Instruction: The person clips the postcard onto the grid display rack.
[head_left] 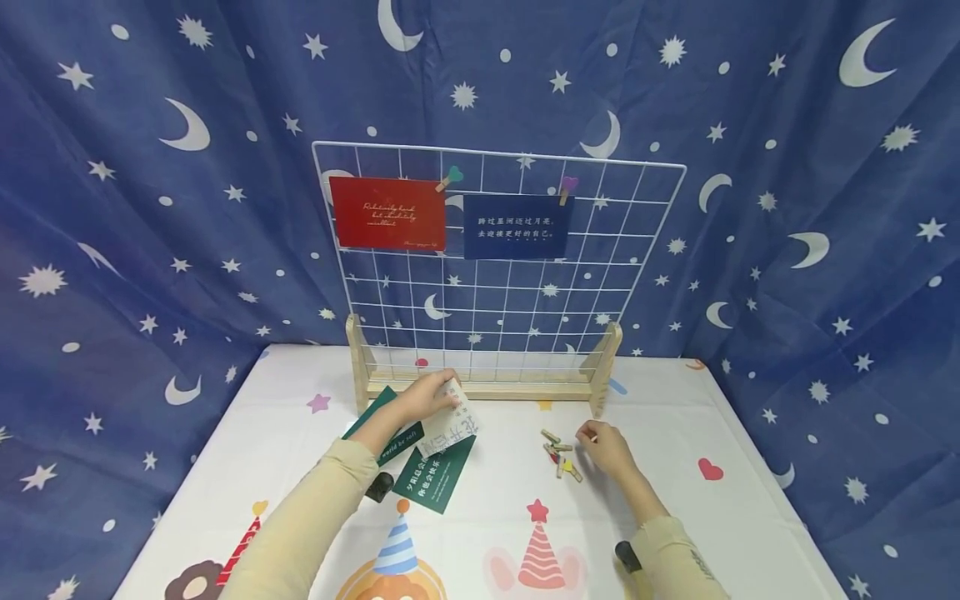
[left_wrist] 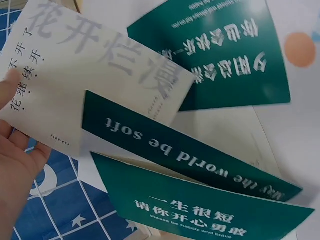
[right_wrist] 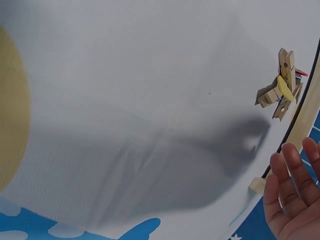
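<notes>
My left hand (head_left: 429, 397) pinches a cream card (head_left: 454, 423) with grey Chinese print, lifted just above the table in front of the grid's wooden base. The left wrist view shows that cream card (left_wrist: 100, 75) with my thumb (left_wrist: 9, 90) on its edge. Three dark green cards (head_left: 438, 477) lie beneath it, fanned out (left_wrist: 185, 150). My right hand (head_left: 603, 447) hovers with relaxed fingers (right_wrist: 292, 200) and holds nothing. It is just right of a small heap of wooden clothespins (head_left: 561, 455), which also appears in the right wrist view (right_wrist: 282, 90).
A white wire grid panel (head_left: 495, 283) stands in a wooden base (head_left: 487, 388) at the back of the table. A red card (head_left: 387, 213) and a navy card (head_left: 517, 227) are clipped to its top row. The tablecloth (head_left: 495, 517) is white with cartoon prints. A starry blue curtain hangs behind.
</notes>
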